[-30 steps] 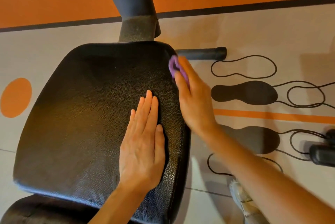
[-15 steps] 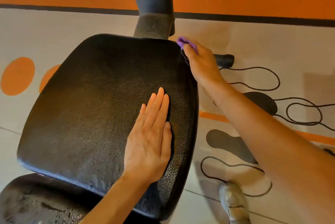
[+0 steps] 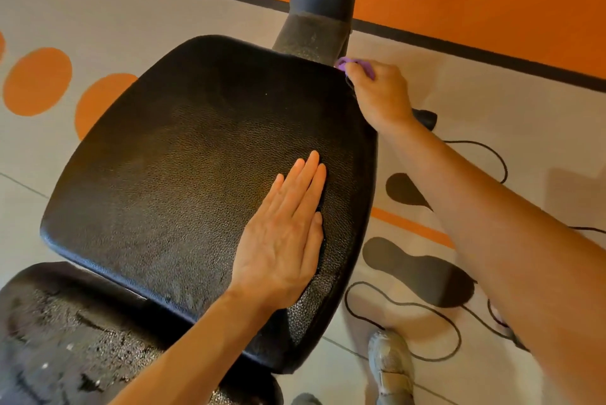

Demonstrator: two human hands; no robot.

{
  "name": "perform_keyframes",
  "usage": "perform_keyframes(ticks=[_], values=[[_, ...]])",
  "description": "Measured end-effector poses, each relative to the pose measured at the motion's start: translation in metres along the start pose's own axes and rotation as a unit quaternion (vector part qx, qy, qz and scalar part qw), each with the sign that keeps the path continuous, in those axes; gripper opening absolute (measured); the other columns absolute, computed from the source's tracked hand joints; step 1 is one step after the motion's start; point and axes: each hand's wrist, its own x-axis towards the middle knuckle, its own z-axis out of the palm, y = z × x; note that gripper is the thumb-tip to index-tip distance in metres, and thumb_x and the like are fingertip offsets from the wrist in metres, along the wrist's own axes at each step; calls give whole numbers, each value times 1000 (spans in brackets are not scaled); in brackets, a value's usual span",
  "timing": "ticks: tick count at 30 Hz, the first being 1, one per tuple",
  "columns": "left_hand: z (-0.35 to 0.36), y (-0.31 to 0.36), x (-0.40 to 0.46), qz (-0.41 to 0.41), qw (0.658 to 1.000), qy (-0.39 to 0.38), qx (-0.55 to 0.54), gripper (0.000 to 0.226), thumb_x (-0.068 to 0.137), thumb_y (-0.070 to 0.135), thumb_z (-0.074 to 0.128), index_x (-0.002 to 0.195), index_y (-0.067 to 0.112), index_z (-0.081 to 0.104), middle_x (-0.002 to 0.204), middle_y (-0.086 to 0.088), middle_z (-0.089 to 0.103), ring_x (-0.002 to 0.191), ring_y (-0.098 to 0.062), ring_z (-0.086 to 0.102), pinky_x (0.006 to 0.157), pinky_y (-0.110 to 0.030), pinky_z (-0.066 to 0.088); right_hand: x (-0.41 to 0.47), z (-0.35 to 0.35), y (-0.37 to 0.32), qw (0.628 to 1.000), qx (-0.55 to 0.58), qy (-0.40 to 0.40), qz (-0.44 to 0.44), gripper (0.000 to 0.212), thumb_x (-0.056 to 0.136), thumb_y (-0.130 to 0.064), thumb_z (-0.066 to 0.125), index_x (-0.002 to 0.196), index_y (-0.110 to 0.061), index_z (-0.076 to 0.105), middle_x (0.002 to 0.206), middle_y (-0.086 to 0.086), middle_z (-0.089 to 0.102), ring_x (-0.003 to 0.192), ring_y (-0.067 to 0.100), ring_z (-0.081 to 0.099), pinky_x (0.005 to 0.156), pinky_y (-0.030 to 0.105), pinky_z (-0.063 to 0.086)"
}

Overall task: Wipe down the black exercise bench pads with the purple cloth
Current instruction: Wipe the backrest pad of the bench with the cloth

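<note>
No brand or writing readable anywhere on this one, just floor graphics. The main bench pad is black with a pebbled, leather-look grain, roughly a rounded trapezoid, a bit shiny in the middle. A second pad sits lower left, same black grain but with streaky wet-looking patches on it.

Left hand lies flat on the main pad near its right edge, fingers straight and together, gripping nothing. Right hand is at the pad's far right corner, fingers curled round the purple cloth, which is bunched small and pokes out right at the corner.

Behind that is a dark metal post with a rougher speckled base. Floor is beige with orange dots, dark footprint shapes and looping outlines. A grey shoe shows at the bottom.
</note>
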Motion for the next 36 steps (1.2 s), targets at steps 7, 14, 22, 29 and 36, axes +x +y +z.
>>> perform_keyframes(ticks=[7,14,22,29,36], values=[[-1,-2,0,2,1000,-10,-8,57,101,24,27,155,11,21,165,-1,13,153,-12,8,125,-30,6,-149,-5,17,996,70,47,-19,46,97,-18,51,142,-11,43,135,0,57,123,1,52,98,10,43],[0,-1,-1,-10,999,-35,12,58,102,30,20,156,12,16,166,-1,6,153,-14,4,125,-34,4,-139,-38,-3,999,30,-24,0,40,97,-20,52,136,-21,50,126,-19,55,108,-23,48,90,2,42],[-28,-23,-14,-90,995,36,-26,58,104,40,20,157,16,14,166,1,6,153,-13,3,125,-35,4,-136,-37,-32,996,-38,-78,-17,40,97,-24,52,136,-23,51,133,-16,55,117,-17,47,95,8,42],[-62,-77,-33,-146,986,71,-28,61,102,42,19,156,13,17,164,-5,12,152,-19,10,124,-39,9,-120,-4,-80,990,-89,-100,-47,41,97,-25,51,138,-24,49,137,-10,55,127,1,48,94,6,41],[-73,-115,-44,-184,979,90,-17,63,101,45,14,156,13,12,164,-6,8,151,-21,7,121,-39,4,-95,49,-127,986,-106,-75,-109,36,97,-24,53,133,-20,55,124,-9,63,113,5,58,96,25,51]])
